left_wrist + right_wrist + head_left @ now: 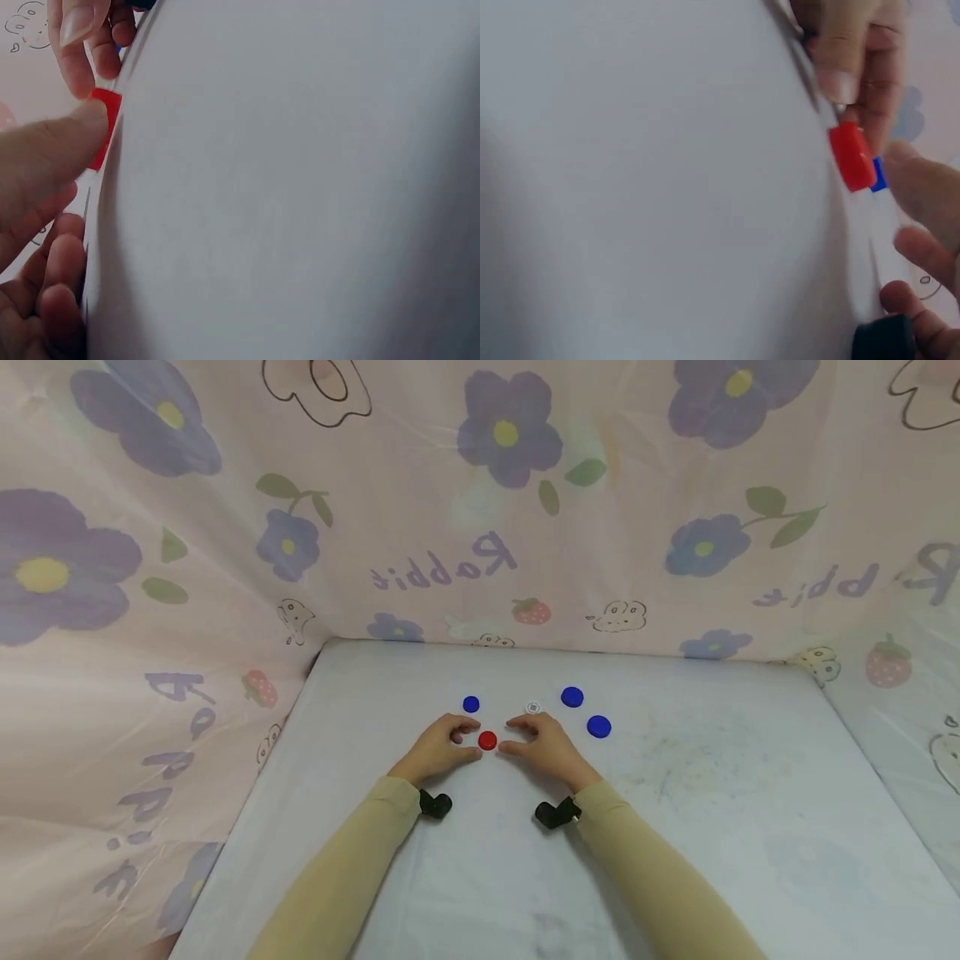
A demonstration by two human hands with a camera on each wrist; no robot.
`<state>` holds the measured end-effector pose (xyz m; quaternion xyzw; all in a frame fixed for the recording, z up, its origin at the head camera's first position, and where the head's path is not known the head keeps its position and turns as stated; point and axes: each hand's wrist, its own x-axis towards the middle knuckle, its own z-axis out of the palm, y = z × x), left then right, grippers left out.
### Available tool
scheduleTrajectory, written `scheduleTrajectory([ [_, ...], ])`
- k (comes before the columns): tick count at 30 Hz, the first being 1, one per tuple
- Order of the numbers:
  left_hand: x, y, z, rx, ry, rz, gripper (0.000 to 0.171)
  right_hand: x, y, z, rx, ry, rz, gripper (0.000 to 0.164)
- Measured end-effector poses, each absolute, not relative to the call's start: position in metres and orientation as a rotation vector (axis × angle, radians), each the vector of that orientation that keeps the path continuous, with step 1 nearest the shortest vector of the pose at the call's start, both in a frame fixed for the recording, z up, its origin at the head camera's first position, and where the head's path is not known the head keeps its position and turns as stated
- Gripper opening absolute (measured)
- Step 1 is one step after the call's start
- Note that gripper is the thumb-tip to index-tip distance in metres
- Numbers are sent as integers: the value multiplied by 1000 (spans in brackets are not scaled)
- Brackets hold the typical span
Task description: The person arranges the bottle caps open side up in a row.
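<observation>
A small red round cap [487, 740] lies on the white table between the two hands. On its left, the left hand [441, 745] has its thumb and fingers spread apart with a gap between them. The right hand [547, 752] mirrors it on the other side, thumb and fingers parted. From above, neither hand visibly grips the cap. The left thumb [56, 150] overlaps the red cap [105, 127] in the left wrist view; contact cannot be told. In the right wrist view, the red cap [853, 156] stands apart from the right thumb [926, 184].
A small blue disc [471, 703] lies behind the left hand. Two larger blue discs [572, 697] lie behind and right of the right hand. A white patterned disc [533, 707] is just beyond the right fingers. Flowered cloth [442, 510] walls the table's back and sides.
</observation>
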<state>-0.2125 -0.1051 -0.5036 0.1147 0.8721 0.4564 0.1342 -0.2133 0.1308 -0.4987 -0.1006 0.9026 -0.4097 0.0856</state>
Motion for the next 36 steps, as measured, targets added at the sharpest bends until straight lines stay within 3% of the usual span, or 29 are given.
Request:
scheduleTrajectory([
  [13,-220,-95,-500,322,2633,1171,34,-222,123,-499,-277,2710,-1088,30],
  [36,-212,-80,-493,238,2642,1231,27,-217,116,-498,-397,2840,-916,26],
])
